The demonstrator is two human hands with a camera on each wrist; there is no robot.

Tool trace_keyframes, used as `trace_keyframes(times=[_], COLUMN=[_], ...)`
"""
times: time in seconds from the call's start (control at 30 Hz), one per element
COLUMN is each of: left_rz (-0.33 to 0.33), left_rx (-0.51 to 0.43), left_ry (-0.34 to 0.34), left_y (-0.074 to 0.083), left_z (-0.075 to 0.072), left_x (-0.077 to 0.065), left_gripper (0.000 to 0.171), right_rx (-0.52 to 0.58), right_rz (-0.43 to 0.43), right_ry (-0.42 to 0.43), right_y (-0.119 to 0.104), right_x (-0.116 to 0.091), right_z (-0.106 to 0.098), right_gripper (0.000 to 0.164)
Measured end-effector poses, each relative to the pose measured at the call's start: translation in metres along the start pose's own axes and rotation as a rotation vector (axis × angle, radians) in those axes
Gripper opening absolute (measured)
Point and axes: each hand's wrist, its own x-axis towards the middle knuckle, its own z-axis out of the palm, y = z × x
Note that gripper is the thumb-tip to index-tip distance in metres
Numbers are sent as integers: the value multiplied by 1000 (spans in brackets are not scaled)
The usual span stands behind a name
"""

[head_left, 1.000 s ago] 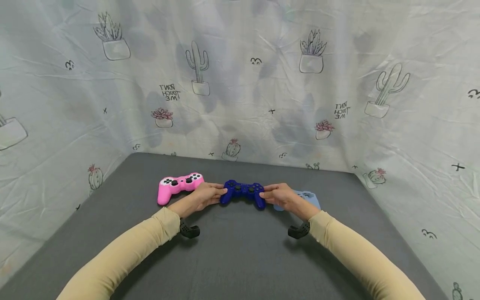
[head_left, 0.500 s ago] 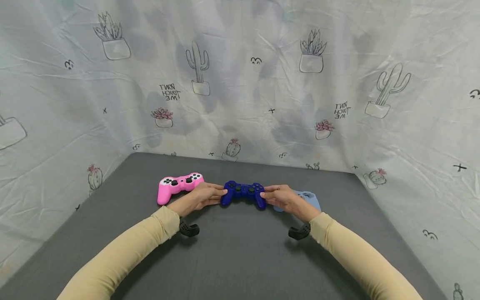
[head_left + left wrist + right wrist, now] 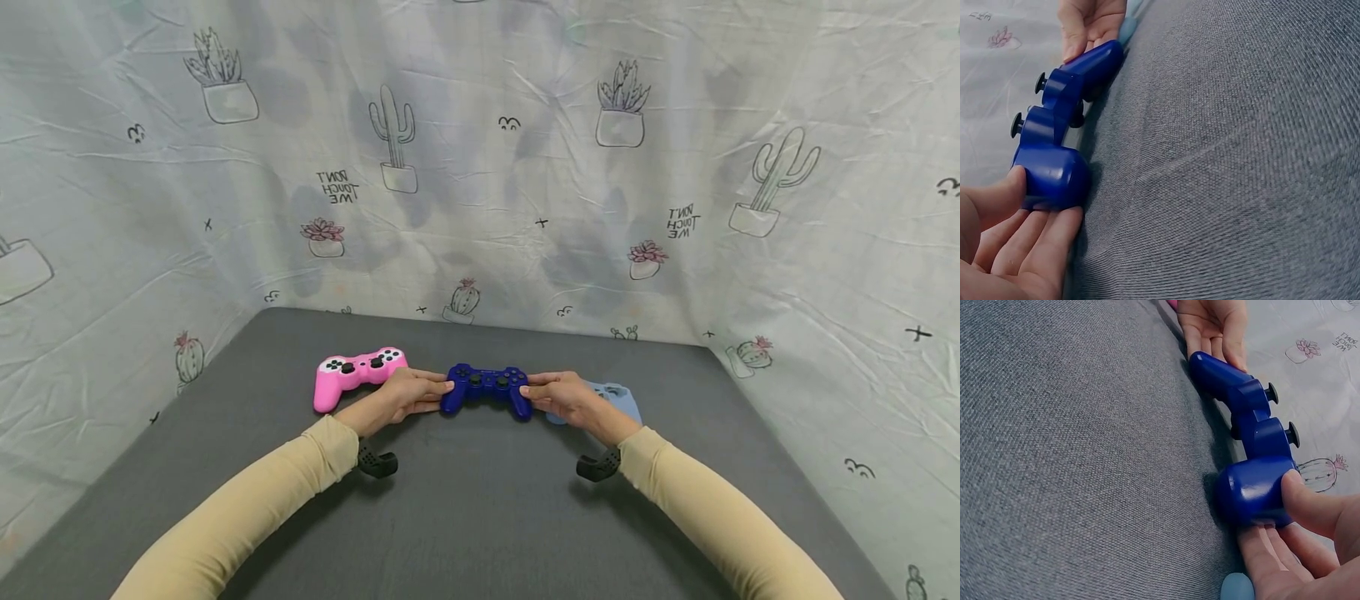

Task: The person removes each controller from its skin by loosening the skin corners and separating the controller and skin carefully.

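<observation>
A dark blue game controller point(image 3: 487, 382) lies between my two hands near the middle of the grey table, its thumbsticks facing up. My left hand point(image 3: 408, 392) pinches its left grip, thumb on top and fingers underneath, as the left wrist view shows on the blue controller point(image 3: 1054, 175). On the other side, my right hand point(image 3: 564, 395) pinches the right grip the same way; the right wrist view has the thumb on the blue controller point(image 3: 1257, 487). Behind my left hand sits a pink controller point(image 3: 345, 375). A light blue controller point(image 3: 618, 400) is partly hidden by my right hand.
The grey cloth-covered table point(image 3: 480, 517) reaches back to a pale curtain point(image 3: 487, 167) printed with cacti, which also rises on both sides. A black wrist mount point(image 3: 377, 462) hangs below the left wrist, and another black mount point(image 3: 597, 467) below the right.
</observation>
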Motion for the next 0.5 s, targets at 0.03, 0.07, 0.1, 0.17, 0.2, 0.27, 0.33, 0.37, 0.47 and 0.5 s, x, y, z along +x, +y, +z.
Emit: trace_keyframes(times=[0.03, 0.07, 0.1, 0.17, 0.2, 0.27, 0.33, 0.37, 0.47, 0.5], left_rz=[-1, -1, 1, 5, 7, 16, 33, 46, 87, 103], left_rx=[-2, -3, -2, -1, 0, 6, 16, 25, 50, 61], left_ry=[2, 2, 0, -1, 2, 9, 20, 24, 57, 68], left_y=[0, 1, 1, 1, 0, -1, -2, -3, -4, -4], left_z=[0, 0, 0, 0, 0, 1, 1, 1, 3, 5], left_x=[0, 0, 0, 1, 0, -1, -2, -3, -5, -6], left_gripper=[48, 47, 47, 47, 47, 46, 46, 45, 42, 41], right_rx=[4, 4, 6, 3, 2, -2, -18, -27, -51, -58], right_rz=[1, 0, 1, 1, 1, -3, -14, -18, -41, -45], right_ry=[0, 1, 4, 15, 25, 44, 62, 73, 108, 121], right_y=[0, 0, 0, 0, 1, 2, 3, 3, 2, 2], right_x=[0, 0, 0, 1, 1, 1, 1, 1, 0, -1], right_z=[0, 0, 0, 0, 0, 1, 3, 4, 8, 9], right_gripper=[47, 47, 47, 46, 46, 46, 46, 46, 44, 43])
